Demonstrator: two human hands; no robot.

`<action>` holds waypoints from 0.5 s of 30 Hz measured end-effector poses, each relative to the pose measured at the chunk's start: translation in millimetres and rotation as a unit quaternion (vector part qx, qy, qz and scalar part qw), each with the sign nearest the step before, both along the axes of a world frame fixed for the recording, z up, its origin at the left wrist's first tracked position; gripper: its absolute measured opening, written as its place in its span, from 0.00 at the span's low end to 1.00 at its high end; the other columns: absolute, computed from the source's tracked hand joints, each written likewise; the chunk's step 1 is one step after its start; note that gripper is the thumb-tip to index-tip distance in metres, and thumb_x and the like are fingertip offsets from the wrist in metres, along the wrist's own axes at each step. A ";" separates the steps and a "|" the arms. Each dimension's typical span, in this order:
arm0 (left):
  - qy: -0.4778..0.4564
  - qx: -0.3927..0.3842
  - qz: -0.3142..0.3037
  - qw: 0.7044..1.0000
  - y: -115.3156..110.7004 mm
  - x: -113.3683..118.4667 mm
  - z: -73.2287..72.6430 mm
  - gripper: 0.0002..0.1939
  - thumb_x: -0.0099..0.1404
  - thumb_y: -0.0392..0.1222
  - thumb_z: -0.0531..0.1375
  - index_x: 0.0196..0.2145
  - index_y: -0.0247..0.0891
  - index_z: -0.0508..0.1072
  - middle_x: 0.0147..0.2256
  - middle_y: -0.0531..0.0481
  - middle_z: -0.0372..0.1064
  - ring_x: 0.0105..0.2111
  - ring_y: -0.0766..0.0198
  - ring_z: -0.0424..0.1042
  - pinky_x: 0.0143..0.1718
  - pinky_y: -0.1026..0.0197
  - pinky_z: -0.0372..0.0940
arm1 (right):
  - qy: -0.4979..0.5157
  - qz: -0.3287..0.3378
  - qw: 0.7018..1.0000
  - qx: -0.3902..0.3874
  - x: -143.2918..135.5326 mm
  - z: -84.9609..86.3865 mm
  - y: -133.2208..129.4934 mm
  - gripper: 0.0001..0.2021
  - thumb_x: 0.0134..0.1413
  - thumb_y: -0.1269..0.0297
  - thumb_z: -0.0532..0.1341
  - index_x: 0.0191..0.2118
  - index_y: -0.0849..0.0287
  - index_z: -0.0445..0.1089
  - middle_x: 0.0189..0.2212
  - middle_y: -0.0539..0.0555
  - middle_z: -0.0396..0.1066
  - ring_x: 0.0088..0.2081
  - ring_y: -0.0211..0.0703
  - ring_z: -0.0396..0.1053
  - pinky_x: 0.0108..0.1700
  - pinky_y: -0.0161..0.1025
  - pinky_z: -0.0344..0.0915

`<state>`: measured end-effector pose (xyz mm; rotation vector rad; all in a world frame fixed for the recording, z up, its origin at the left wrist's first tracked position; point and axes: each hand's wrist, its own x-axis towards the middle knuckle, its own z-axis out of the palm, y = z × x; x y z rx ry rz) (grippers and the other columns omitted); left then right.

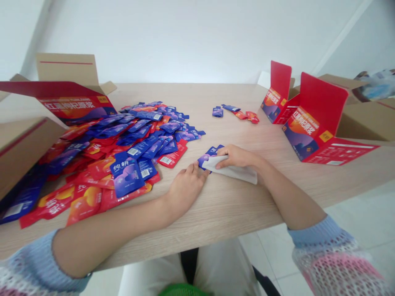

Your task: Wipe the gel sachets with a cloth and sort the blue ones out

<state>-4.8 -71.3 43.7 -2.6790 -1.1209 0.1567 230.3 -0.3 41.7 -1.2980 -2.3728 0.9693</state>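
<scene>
On the table in front of me lies a blue pouch [204, 158] with a purple print, partly hidden under a folded white cloth [239, 172]. A blue tip of it, or of a second pouch behind, shows above the cloth. My right hand [235, 157] grips the cloth, thumb on top, pressed over the pouch. The fingertips of my left hand [188, 187] are closed together at the pouch's near left edge, holding it. Left of that hand spreads a large heap of blue and red pouches [126, 169].
An open red and brown carton [77, 107] lies behind the heap, with a brown cardboard flap [27, 148] at far left. Several blue and red pouches [240, 115] sit further back. Two open red boxes [279, 102], the nearer one [314, 123] larger, stand at right.
</scene>
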 end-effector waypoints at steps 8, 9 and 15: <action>0.024 0.003 0.004 1.000 -0.4 3.4 1.5 0.25 0.68 0.30 0.50 0.62 0.39 0.61 0.59 0.31 0.60 0.54 0.53 0.66 0.45 0.56 0.68 | -0.138 -0.381 0.908 0.107 27.4 -14.4 15.4 0.19 0.51 0.47 0.62 0.39 0.57 0.78 0.33 0.56 0.76 0.34 0.44 0.70 0.32 0.35 0.57; 0.022 0.003 0.005 1.000 -0.9 3.6 1.7 0.25 0.68 0.30 0.50 0.62 0.39 0.61 0.59 0.32 0.60 0.54 0.53 0.67 0.45 0.55 0.68 | -0.162 -0.415 0.888 0.113 30.4 -13.8 16.0 0.19 0.51 0.46 0.62 0.39 0.56 0.78 0.34 0.58 0.76 0.35 0.45 0.70 0.33 0.35 0.58; 0.010 0.002 0.020 1.000 -2.8 1.2 1.4 0.26 0.69 0.31 0.49 0.63 0.43 0.60 0.59 0.33 0.59 0.54 0.53 0.67 0.45 0.55 0.68 | -0.153 -0.457 0.851 0.211 27.8 -5.4 6.3 0.21 0.53 0.44 0.59 0.42 0.54 0.77 0.39 0.57 0.76 0.38 0.48 0.71 0.35 0.37 0.60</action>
